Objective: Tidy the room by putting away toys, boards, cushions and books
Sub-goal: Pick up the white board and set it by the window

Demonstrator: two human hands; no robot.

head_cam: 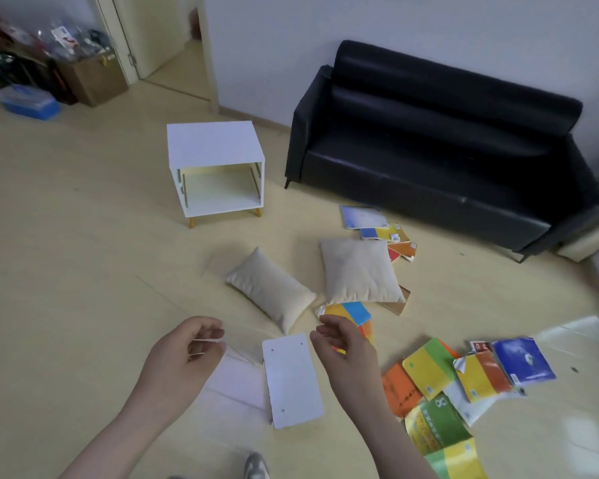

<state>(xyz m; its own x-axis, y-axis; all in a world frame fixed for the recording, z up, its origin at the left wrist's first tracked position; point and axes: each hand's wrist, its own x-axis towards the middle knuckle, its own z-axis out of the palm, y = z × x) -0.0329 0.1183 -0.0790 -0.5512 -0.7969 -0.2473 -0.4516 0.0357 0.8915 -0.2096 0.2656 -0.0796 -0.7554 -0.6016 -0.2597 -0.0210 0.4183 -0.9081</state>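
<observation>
A white board [293,378] with small holes lies flat on the floor between my hands, with more white boards [237,375] partly under it to the left. My left hand [184,350] hovers left of it, fingers curled and apart, holding nothing. My right hand [344,344] hovers right of it, also empty with loosely curled fingers. Two beige cushions [270,288] [358,271] lie on the floor beyond. Colourful books are scattered at the right [464,375], under my right hand [355,312], and near the sofa [384,229].
A white open cabinet [215,146] on gold legs stands farther back. A black sofa [429,133] runs along the right wall. Boxes and clutter [49,63] sit at the back left beside a doorway. My shoe [256,466] shows at the bottom edge.
</observation>
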